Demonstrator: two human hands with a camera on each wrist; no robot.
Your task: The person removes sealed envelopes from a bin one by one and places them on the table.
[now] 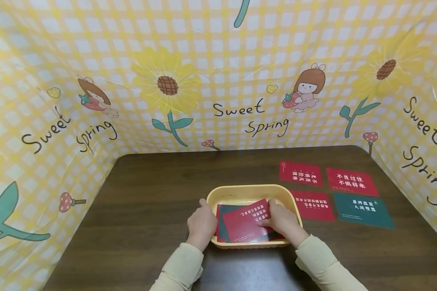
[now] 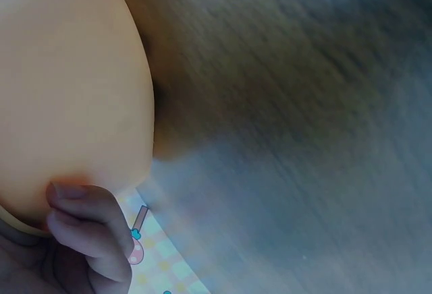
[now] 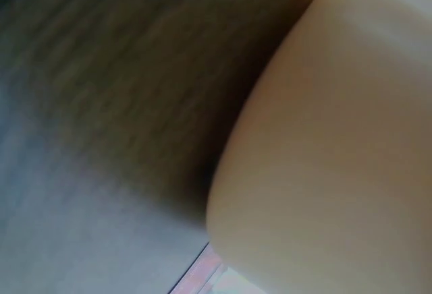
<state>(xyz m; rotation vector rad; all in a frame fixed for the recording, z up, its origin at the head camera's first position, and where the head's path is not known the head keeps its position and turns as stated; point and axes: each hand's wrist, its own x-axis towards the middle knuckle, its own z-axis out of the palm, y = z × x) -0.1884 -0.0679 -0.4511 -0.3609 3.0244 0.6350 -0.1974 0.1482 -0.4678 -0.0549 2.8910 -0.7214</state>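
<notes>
While both hands grip the yellow tray (image 1: 218, 193), four cards (image 1: 352, 181) lie just right.

A dark wooden table (image 1: 138, 194) boxed in by a printed cloth backdrop (image 1: 218, 60).

The backdrop rises behind the table's far edge and folds forward along its left and right edges, forming three soft walls. It is yellow-and-white gingham printed with sunflowers (image 1: 166, 85), small cartoon girls holding strawberries (image 1: 306, 91), red mushrooms and the words "Sweet Spring" (image 1: 251, 117). The tabletop is dark brown with visible grain, evenly lit, with a rounded far right corner.
</notes>
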